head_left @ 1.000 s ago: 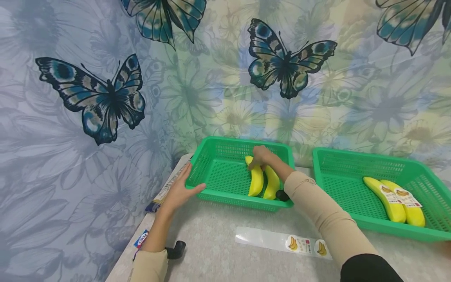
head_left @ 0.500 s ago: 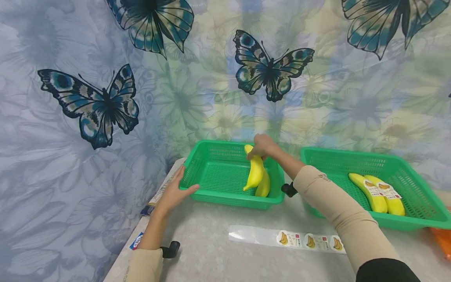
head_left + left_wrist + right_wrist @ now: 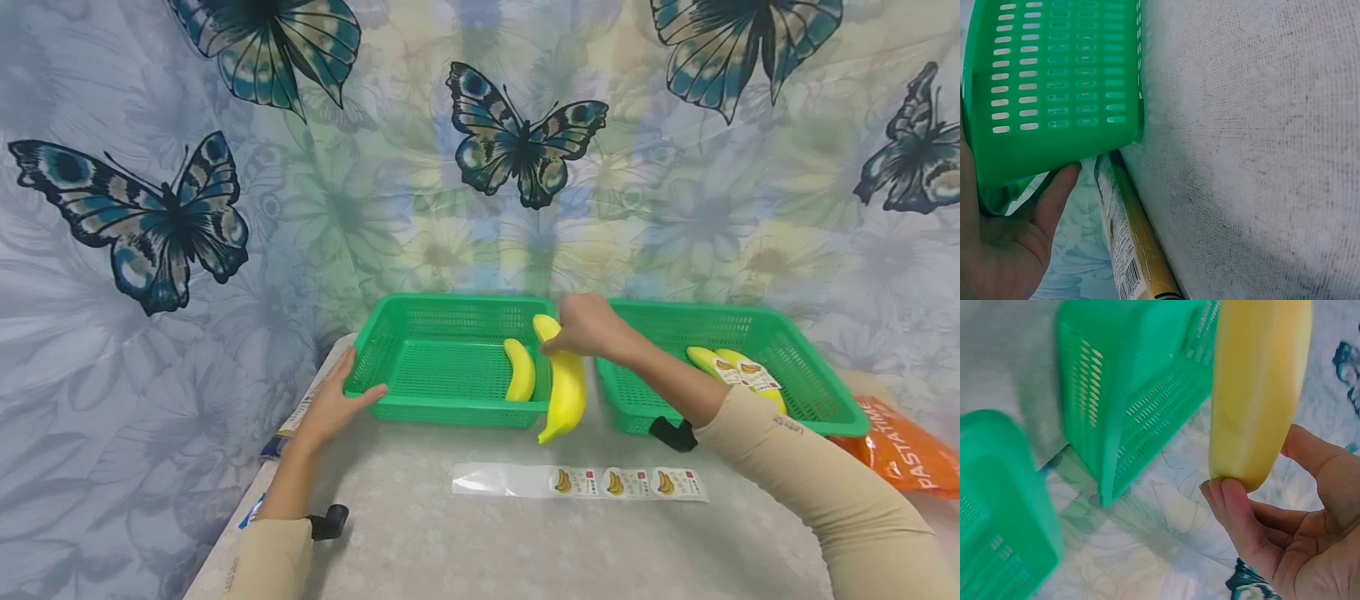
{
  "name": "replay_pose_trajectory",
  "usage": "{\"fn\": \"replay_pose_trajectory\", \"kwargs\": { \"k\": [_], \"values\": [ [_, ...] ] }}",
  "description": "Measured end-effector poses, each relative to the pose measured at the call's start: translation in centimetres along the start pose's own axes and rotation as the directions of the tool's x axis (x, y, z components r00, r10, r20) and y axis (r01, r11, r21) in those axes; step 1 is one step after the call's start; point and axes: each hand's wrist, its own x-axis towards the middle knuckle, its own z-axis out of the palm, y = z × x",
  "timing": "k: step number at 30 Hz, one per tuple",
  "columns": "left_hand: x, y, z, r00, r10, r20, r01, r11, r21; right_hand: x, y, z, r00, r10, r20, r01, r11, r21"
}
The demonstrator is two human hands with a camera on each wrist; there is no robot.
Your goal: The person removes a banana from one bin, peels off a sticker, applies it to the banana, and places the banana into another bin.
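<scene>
In the head view, your right hand (image 3: pixel 592 327) is clamped on a yellow banana (image 3: pixel 567 392), pinching it near its upper end, with the narrow tip pointing down. You have it in the gap between the left basket (image 3: pixel 450 412) and the right basket (image 3: pixel 633 417), both green. Your left hand (image 3: pixel 330 407) is at the left basket's near left corner, thumb and fingers spread apart. A second banana (image 3: pixel 519 371) lies inside that basket toward its right end, while the right basket has two labelled bananas (image 3: pixel 705 359) side by side. On the bench (image 3: pixel 480 542) before you lies a strip of banana stickers (image 3: pixel 630 483), and an orange bag (image 3: pixel 903 450) sits beside the right basket. In the left wrist view, your thumb is at the edge of the perforated basket wall, near a package (image 3: pixel 1132 240) with a barcode. In the right wrist view, your thumb and fingertips hold the banana's rounded end from opposite sides.
</scene>
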Motion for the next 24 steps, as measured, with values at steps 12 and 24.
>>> {"fn": "replay_pose_trajectory", "kwargs": {
  "k": [12,24],
  "values": [
    [-0.1,0.4,-0.3,1.000,-0.007,0.014,0.008,1.000,-0.012,-9.7,1.4,4.3,0.998,0.065,-0.015,-0.064,0.996,0.065],
    [0.2,0.1,0.0,1.000,-0.002,0.028,0.003,1.000,-0.004,-16.0,3.3,13.4,0.986,0.167,-0.024,-0.162,0.974,0.161]
  ]
}}
